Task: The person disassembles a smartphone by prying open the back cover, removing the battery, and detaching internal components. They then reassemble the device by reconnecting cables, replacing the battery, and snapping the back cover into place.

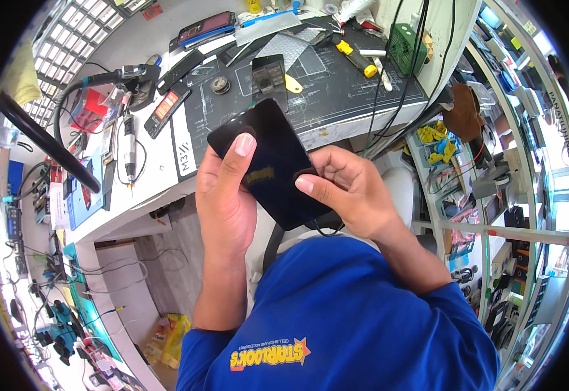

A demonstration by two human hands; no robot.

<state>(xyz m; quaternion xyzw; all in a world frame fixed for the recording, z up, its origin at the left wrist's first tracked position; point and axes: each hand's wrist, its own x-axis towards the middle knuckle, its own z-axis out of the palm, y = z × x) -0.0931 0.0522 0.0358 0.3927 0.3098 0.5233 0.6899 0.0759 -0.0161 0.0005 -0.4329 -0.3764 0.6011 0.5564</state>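
Black phone screen panel (268,163) held above lap, off the dark work mat (336,85) | left hand (226,195) cradles it, thumb steadying face | right hand (346,189) pinches lower edge, thumb pressing glass.

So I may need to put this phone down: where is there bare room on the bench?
Both hands, left and right, hold the dark phone above the bench edge. The dark mat is bare at its near right part, between the small phone and the cables. The bench's left and the far edge by the green box are crowded with tools.
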